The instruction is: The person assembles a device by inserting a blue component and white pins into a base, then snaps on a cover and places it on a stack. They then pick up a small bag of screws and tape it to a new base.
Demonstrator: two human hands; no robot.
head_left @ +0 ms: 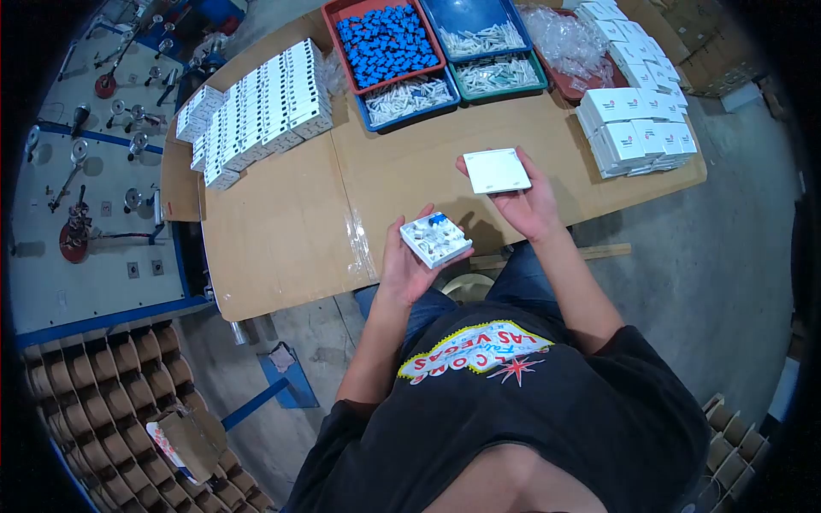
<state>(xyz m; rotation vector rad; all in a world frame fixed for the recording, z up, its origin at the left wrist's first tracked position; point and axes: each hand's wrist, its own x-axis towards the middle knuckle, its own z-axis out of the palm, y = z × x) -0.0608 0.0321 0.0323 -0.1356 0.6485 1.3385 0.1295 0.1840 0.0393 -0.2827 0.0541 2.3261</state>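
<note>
My left hand (405,272) is closed round a white square plastic housing (432,243), its open inner side facing up. A small blue part (438,220) sits in the housing near its far edge, among white moulded details. Over to the right, my right hand (535,207) grips a flat white square cover (497,171) by its edges, smooth face up. The housing and the cover are apart, both held above the near side of the cardboard-covered table (282,248).
At the back stand a red tray (443,67) of blue parts, and blue and green trays (546,85) of slim white pieces. White housings (274,111) are stacked in rows on the left. White boxes (637,137) and clear plastic bags (564,43) lie on the right.
</note>
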